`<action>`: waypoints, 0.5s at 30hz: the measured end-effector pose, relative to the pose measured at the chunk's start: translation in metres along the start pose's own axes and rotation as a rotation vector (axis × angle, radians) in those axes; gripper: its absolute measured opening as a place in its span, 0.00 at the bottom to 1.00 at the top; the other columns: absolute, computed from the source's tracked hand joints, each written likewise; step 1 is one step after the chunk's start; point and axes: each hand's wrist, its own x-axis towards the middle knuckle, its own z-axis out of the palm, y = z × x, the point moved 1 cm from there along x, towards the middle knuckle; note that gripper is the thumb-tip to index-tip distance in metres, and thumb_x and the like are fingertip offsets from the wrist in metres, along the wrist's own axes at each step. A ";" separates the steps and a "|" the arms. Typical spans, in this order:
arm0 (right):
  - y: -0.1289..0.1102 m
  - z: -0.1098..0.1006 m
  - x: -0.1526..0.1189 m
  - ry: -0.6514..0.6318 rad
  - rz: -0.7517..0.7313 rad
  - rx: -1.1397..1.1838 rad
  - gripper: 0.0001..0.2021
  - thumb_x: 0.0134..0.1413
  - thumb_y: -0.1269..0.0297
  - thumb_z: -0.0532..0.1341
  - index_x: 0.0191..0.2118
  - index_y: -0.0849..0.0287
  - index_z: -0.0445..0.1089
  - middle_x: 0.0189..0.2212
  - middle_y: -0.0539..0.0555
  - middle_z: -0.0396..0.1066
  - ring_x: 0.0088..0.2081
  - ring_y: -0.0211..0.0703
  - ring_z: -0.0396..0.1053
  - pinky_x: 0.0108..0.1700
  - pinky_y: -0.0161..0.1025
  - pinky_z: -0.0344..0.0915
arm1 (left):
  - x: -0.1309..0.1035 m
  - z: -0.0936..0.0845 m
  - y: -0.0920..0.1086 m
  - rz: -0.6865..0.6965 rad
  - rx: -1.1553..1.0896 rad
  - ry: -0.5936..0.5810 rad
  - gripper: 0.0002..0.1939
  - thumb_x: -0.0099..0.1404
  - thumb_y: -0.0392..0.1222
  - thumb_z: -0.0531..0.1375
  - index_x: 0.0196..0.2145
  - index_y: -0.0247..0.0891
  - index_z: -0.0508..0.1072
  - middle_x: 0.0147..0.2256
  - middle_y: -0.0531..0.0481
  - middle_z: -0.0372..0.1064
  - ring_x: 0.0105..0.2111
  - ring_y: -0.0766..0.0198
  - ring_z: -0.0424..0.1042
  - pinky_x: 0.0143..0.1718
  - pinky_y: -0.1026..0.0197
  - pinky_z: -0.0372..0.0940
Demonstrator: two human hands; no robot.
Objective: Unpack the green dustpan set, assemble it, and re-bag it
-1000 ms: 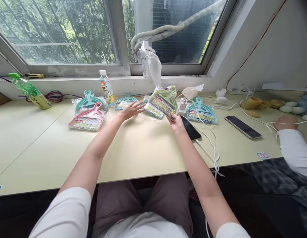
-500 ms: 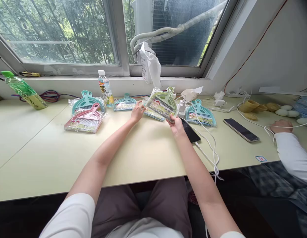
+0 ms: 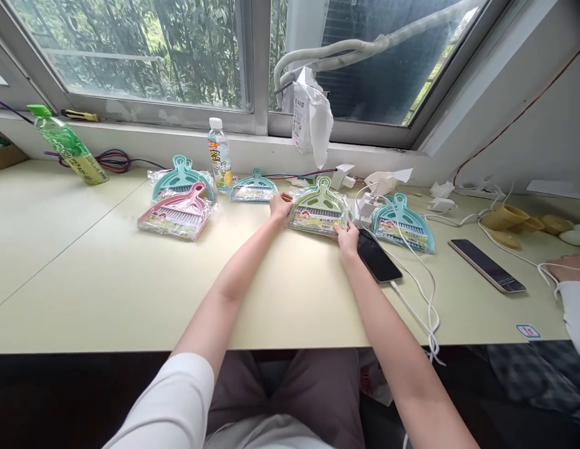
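Both my hands are on a green dustpan and brush set (image 3: 320,206) in clear wrap, at the back of the table with its handle pointing away. My left hand (image 3: 280,206) has its fingers curled at the left edge of the pack. At the lower right corner, my right hand (image 3: 347,238) grips it with the thumb on top. What lies beneath the green pack is mostly hidden. Left of my left hand is a small blue dustpan set (image 3: 255,188). Farther left, a pink dustpan set (image 3: 178,215) overlaps a teal dustpan set (image 3: 180,179).
Another blue dustpan set (image 3: 402,224) lies right, with white cables across it. A black phone (image 3: 378,257) is beside my right hand; a second phone (image 3: 486,266) lies farther right. Bottles (image 3: 219,159) stand near the window. Another person's hand (image 3: 570,268) rests at the right edge.
The green dustpan set has come down from a raised, tilted hold to lie level and straight. My left hand has moved to its left edge. The view has shifted left.
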 end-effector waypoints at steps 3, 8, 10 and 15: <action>0.001 0.002 0.011 0.173 -0.143 -0.336 0.13 0.46 0.68 0.64 0.41 0.59 0.70 0.42 0.58 0.75 0.50 0.48 0.69 0.58 0.51 0.63 | -0.007 0.002 -0.004 -0.132 -0.174 0.002 0.15 0.62 0.46 0.61 0.46 0.37 0.71 0.37 0.45 0.75 0.29 0.63 0.73 0.35 0.59 0.68; 0.001 0.017 0.037 0.249 -0.209 -0.601 0.16 0.49 0.71 0.61 0.47 0.64 0.70 0.52 0.67 0.67 0.55 0.54 0.65 0.62 0.53 0.55 | -0.021 0.004 -0.001 -0.031 -0.234 -0.081 0.33 0.68 0.64 0.49 0.63 0.43 0.53 0.48 0.42 0.71 0.38 0.58 0.75 0.43 0.53 0.68; 0.003 0.024 0.046 0.297 -0.205 -0.647 0.19 0.50 0.73 0.60 0.50 0.66 0.69 0.53 0.69 0.64 0.56 0.56 0.63 0.63 0.52 0.53 | -0.026 0.008 0.000 0.079 -0.160 -0.168 0.42 0.61 0.64 0.58 0.65 0.45 0.48 0.56 0.40 0.64 0.51 0.52 0.71 0.52 0.50 0.64; 0.011 0.037 0.061 0.368 -0.186 -0.740 0.21 0.52 0.76 0.56 0.54 0.70 0.66 0.55 0.71 0.59 0.59 0.58 0.58 0.62 0.48 0.54 | -0.025 0.017 -0.007 0.262 -0.136 -0.258 0.47 0.57 0.50 0.67 0.66 0.41 0.47 0.63 0.34 0.52 0.63 0.48 0.56 0.61 0.50 0.56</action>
